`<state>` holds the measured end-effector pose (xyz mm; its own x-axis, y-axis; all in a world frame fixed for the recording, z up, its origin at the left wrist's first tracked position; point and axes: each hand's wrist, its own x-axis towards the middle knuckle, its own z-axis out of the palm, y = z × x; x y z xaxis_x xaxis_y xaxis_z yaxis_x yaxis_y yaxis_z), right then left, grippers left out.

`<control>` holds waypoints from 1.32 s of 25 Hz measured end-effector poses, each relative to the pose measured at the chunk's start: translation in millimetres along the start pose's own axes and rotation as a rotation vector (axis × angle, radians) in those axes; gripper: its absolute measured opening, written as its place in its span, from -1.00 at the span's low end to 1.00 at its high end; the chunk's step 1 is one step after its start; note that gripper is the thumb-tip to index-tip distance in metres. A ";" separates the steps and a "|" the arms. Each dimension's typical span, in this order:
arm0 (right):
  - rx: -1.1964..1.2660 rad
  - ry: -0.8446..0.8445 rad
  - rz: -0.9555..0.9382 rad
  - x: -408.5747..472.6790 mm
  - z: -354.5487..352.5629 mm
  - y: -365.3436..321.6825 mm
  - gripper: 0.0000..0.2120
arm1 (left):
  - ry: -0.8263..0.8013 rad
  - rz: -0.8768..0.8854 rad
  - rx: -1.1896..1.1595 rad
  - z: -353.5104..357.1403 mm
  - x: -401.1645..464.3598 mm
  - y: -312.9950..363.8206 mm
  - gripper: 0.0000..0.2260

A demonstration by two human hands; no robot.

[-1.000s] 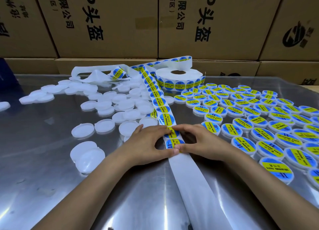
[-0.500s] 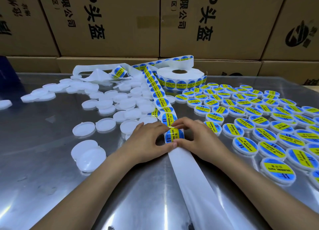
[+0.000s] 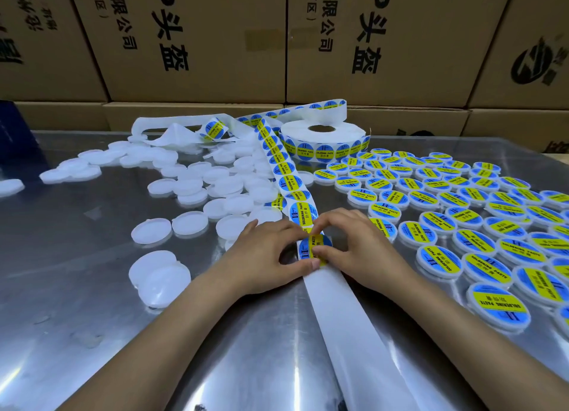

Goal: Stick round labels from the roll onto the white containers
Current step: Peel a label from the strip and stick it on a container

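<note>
Steel, shiny and reflective, covers the table [image 3: 92, 287] where both hands meet at its middle. The left hand [image 3: 264, 256] and the right hand [image 3: 363, 250] pinch from either side a single round blue-and-yellow label [image 3: 314, 247], thumbs and forefingers curled onto its edges; whether a container sits beneath it cannot be told, since the fingers cover that spot. This label lies at the end of the printed strip [image 3: 289, 179], which runs away from the hands across the table to the roll [image 3: 323, 139] lying flat near the far edge. Toward the person, the bare white backing paper [image 3: 348, 333] trails from under the hands to the near edge. Unlabelled white containers [image 3: 184, 192] lie scattered loosely to the left of the strip, some overlapping. Labelled containers [image 3: 462, 210] sit in close rows to the right, each showing a blue-and-yellow label reading SOLDERING PASTE. A crumpled length of spent backing [image 3: 172, 130] lies at the far left of the roll. Brown cardboard boxes [image 3: 200, 41] with black printed characters stand stacked behind the table.
</note>
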<state>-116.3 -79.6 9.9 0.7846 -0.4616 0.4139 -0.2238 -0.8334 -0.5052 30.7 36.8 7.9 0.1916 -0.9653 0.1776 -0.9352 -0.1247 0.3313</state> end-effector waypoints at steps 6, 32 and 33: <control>0.349 0.106 0.075 2.5 -6.5 -12.3 -0.68 | -0.074 0.018 -0.079 -6.5 -2.1 -0.6 -0.30; 1.246 0.070 0.538 6.3 -19.9 -6.2 -0.74 | 0.558 -0.367 -0.697 -31.8 5.2 -9.4 -0.84; 1.260 0.043 0.521 6.0 -20.8 -7.5 -0.68 | 0.524 -0.382 -1.002 -30.8 7.1 -0.6 -0.83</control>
<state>-122.0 -82.3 31.9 0.7485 -0.6627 -0.0235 0.2075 0.2678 -0.9409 41.8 37.1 37.5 0.7225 -0.6649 0.1897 -0.1870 0.0762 0.9794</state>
